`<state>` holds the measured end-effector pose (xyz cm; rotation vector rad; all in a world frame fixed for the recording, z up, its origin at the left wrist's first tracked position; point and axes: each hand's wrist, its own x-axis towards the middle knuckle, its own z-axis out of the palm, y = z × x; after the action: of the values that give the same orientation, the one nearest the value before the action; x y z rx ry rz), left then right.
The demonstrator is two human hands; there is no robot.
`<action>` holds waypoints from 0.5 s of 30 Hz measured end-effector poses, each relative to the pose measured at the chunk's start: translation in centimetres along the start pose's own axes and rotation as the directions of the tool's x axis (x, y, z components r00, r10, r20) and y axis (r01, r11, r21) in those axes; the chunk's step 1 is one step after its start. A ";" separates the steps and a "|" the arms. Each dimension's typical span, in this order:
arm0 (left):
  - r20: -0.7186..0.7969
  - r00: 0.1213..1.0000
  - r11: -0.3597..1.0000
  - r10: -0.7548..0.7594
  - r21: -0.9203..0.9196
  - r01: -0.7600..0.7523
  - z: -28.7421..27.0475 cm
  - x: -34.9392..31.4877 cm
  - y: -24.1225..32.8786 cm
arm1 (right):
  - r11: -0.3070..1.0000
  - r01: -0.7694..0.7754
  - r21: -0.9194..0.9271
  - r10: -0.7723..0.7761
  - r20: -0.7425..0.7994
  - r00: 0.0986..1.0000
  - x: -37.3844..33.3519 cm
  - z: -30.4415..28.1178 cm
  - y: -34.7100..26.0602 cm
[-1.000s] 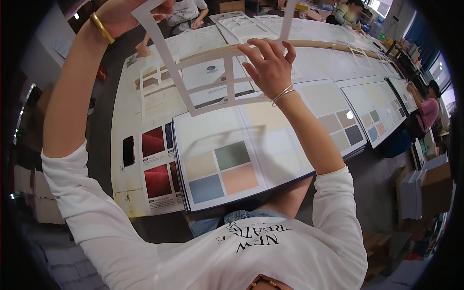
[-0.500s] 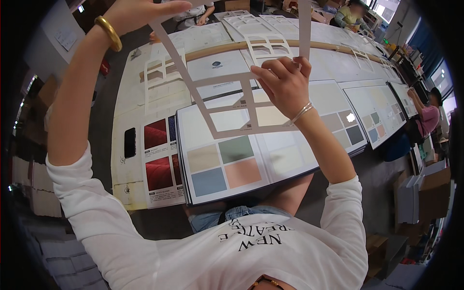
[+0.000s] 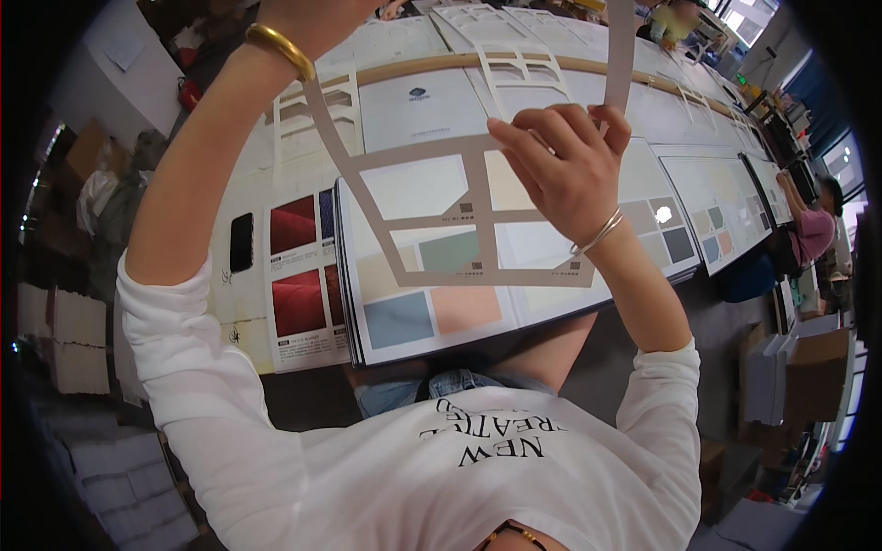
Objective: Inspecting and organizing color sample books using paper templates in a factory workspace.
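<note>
Right hand (image 3: 565, 161) pinches cut-out frame (image 3: 432, 151) at its right side, fingers closed on card. Left hand (image 3: 317, 18) mostly out of view at top edge; grip cannot tell. Frame held aloft over open swatch book (image 3: 404, 317), likely to view it. Book lies on table (image 3: 248, 312). Stacked frames (image 3: 514, 69) beyond.

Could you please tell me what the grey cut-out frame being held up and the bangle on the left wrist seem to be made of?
The grey window-cut frame sheet looks like thin matte card or paper: flat, dull, with clean-cut openings. The yellow bangle looks like polished metal, possibly gold, judging by its shine.
</note>
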<state>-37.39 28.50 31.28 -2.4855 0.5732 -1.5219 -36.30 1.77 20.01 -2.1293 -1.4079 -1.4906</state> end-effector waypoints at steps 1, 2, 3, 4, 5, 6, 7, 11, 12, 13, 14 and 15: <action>-0.011 1.000 1.000 0.011 0.017 -0.010 0.2 -0.1 -0.1 | 1.000 -0.003 0.013 0.003 -0.006 1.000 0.1 0.1 0.1; 0.021 1.000 0.999 -0.001 0.033 0.000 0.1 -0.2 -0.2 | 1.000 -0.003 0.012 0.003 -0.008 1.000 0.1 0.3 0.1; 0.030 1.000 1.000 -0.008 0.027 0.007 0.0 -0.2 -0.2 | 1.000 -0.005 0.019 0.005 0.003 1.000 0.1 0.5 0.2; 0.057 0.998 0.999 -0.034 -0.028 0.035 -0.1 -0.3 -0.1 | 1.000 0.000 0.021 0.000 0.001 1.000 0.1 0.6 0.2; 0.086 0.995 0.995 -0.058 -0.082 0.065 -0.2 -0.5 -0.2 | 1.000 0.004 0.023 -0.004 -0.001 1.000 0.1 0.8 0.2; 0.068 0.997 0.999 -0.023 -0.037 0.026 -0.3 -0.7 -0.3 | 0.999 0.010 0.034 -0.009 -0.008 1.000 0.1 1.0 0.1; 0.079 0.996 0.999 -0.030 -0.038 0.033 -0.6 -0.9 -0.6 | 0.999 0.007 0.049 -0.006 -0.014 1.000 0.1 1.2 0.1; 0.112 0.993 0.980 -0.048 -0.187 0.068 -0.9 -1.2 -0.8 | 0.999 0.011 0.050 -0.011 -0.002 1.000 -0.4 1.8 0.3; 0.066 0.996 0.973 -0.058 -0.220 0.071 -0.6 -1.3 -0.7 | 0.999 0.015 0.043 -0.015 -0.003 1.000 -0.7 2.0 0.4; 0.019 0.997 0.964 -0.069 -0.254 0.072 -0.2 -1.4 -0.6 | 0.998 0.007 0.055 -0.007 -0.001 1.000 -1.0 2.1 0.5; -0.012 0.987 0.961 -0.163 -0.228 0.156 -0.7 -1.2 0.5 | 0.998 0.005 0.058 -0.005 0.005 1.000 -1.1 2.1 0.4; -0.005 0.986 0.962 -0.167 -0.217 0.162 -1.2 -1.3 0.1 | 0.997 0.004 0.072 -0.006 0.019 1.000 -1.0 2.2 0.1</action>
<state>-39.01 29.00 30.75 -2.7444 0.5769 -1.6286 -34.89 2.44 18.22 -2.1039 -1.4513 -1.4035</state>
